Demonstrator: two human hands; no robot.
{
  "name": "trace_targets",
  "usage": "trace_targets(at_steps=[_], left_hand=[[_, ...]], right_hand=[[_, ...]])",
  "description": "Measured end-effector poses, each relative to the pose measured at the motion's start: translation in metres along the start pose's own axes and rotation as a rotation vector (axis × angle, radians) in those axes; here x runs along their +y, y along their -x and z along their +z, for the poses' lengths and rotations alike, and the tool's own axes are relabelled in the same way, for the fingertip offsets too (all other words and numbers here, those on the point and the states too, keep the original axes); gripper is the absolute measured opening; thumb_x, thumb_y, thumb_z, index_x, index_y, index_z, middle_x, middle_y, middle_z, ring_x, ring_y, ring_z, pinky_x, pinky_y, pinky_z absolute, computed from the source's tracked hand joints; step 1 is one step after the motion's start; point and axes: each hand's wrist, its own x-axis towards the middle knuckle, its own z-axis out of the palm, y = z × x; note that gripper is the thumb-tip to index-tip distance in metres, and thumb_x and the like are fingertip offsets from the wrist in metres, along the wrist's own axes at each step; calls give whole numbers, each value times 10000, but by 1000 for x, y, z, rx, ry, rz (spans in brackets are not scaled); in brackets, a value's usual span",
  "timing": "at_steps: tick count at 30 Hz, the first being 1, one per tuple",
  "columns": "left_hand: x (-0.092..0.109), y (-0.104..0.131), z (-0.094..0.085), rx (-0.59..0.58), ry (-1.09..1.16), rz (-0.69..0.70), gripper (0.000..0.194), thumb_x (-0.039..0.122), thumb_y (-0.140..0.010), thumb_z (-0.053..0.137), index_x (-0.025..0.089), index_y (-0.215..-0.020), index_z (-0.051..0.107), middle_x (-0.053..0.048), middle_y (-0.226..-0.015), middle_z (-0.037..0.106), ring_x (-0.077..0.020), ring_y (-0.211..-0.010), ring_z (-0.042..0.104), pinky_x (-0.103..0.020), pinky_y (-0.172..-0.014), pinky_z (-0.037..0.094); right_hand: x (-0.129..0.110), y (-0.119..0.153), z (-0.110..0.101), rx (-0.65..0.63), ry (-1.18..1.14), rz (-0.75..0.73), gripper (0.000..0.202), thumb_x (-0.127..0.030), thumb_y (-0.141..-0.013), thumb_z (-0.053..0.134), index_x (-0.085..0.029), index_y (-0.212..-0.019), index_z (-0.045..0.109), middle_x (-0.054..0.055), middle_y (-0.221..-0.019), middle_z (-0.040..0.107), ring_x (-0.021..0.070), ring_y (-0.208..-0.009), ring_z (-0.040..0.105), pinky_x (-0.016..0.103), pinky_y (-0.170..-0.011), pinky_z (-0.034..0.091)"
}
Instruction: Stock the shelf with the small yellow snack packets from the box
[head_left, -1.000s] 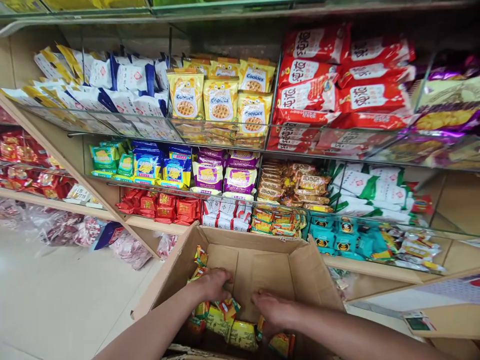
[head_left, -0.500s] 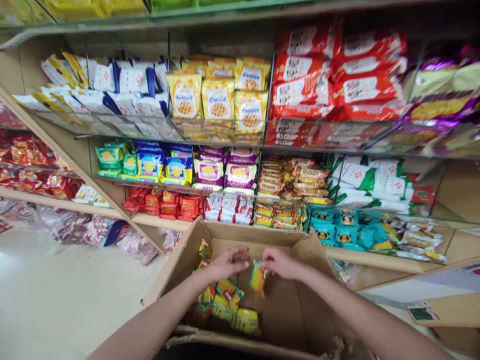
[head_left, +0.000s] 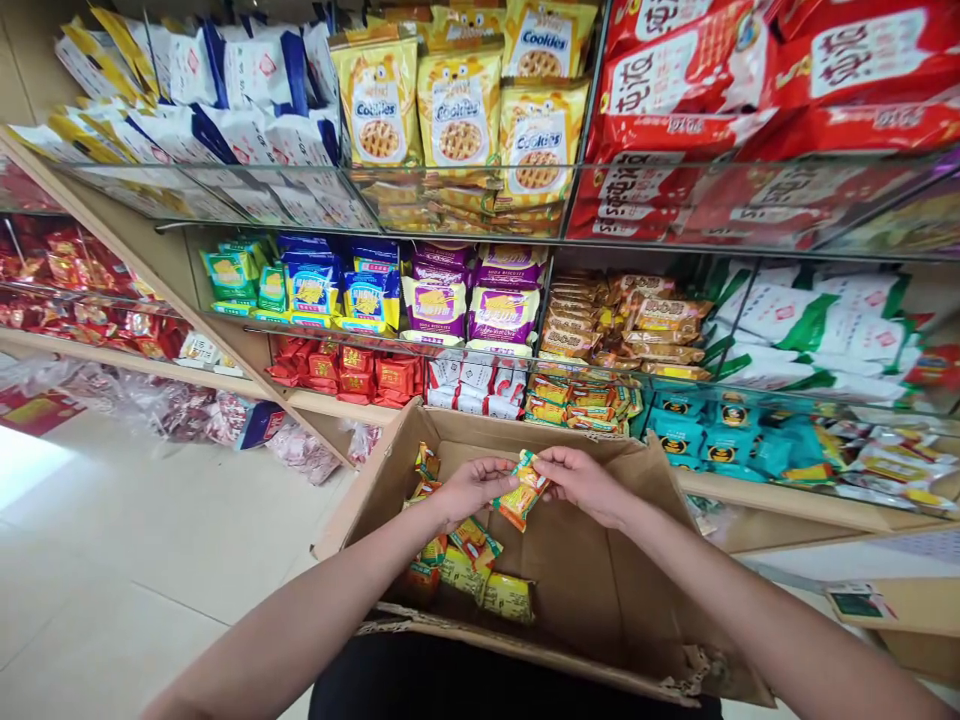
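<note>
Above the open cardboard box [head_left: 600, 600], both my hands pinch one small orange, yellow and green snack packet [head_left: 523, 492]. The fingers of my left hand [head_left: 472, 492] close on its left side. At its upper right, my right hand [head_left: 581, 482] grips it between thumb and fingers. Below my left hand, several similar orange and green packets [head_left: 476, 540] lie along the left side of the box. Yellow packets [head_left: 508, 597] rest on the box floor nearer to me.
Glass shelves ahead hold yellow cookie bags [head_left: 459, 110], red bags [head_left: 679, 75] and purple biscuit packs [head_left: 504, 295]. On the low shelf behind the box sit orange packets [head_left: 574, 402], red packets [head_left: 356, 375] and teal packets [head_left: 682, 430]. Clear plastic bags [head_left: 300, 450] lie on the floor at left.
My left hand has moved to the packet and now holds it together with my right hand. The packet is raised slightly. The view has shifted closer to the shelves.
</note>
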Motion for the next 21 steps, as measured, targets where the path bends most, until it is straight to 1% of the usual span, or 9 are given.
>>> trace_targets(at_steps=[2,4,8,11,14,16,18,19,21], left_hand=[[3,2,2,-33,64,-16,508,317,-613,713,182,-1062,517,-18,-868,599,-81,-675,539,-195,-580,398],[5,3,4,-27,76,-1,580,292,-591,731,190,-1098,468,-11,-847,596,-73,-631,532,-191,-547,389],[5,0,5,71,5,79,628,280,-552,756,159,-1088,451,16,-714,581,-69,-580,514,-178,-506,354],[5,-2,6,72,8,73,589,310,-568,745,160,-1068,473,-11,-789,599,-80,-614,527,-187,-519,373],[6,-1,10,71,113,72,525,327,-569,743,165,-1007,502,-36,-920,597,-91,-685,544,-223,-612,427],[8,2,12,41,165,81,503,322,-560,747,176,-978,509,-32,-960,589,-105,-751,549,-255,-689,440],[8,4,13,16,119,76,457,336,-574,736,175,-947,527,-28,-966,587,-118,-807,541,-261,-726,428],[8,5,13,23,65,86,435,345,-581,730,169,-930,540,-26,-948,590,-120,-815,534,-253,-727,419],[6,5,11,50,-34,121,415,362,-582,725,153,-899,559,-16,-872,598,-114,-786,523,-232,-701,402]], right_hand=[[1,0,-2,55,-33,-5,352,-448,-609,687,-155,-750,552,-5,-699,575,86,-619,525,209,-549,450],[3,1,-5,97,-49,-17,354,-443,-609,689,-159,-768,550,-1,-727,581,91,-642,532,212,-551,460],[2,1,-8,10,19,-16,369,-425,-637,673,-167,-873,554,14,-818,582,115,-718,542,192,-498,449],[0,1,-5,-9,99,-30,365,-431,-653,654,-164,-873,537,8,-779,577,108,-662,539,194,-477,449],[-1,3,3,28,41,-33,402,-384,-655,664,-192,-961,486,8,-850,580,103,-693,558,218,-559,483],[2,4,9,14,9,33,422,-331,-648,673,-197,-988,461,18,-900,578,112,-762,572,234,-628,492],[7,4,12,-30,39,94,389,-292,-664,647,-203,-993,459,28,-958,572,129,-840,572,264,-678,499],[11,4,13,-41,76,84,364,-274,-674,628,-207,-992,463,28,-984,568,135,-872,566,280,-700,500],[16,3,13,-52,176,-8,337,-232,-669,615,-207,-974,473,20,-980,572,141,-889,556,302,-733,495]])
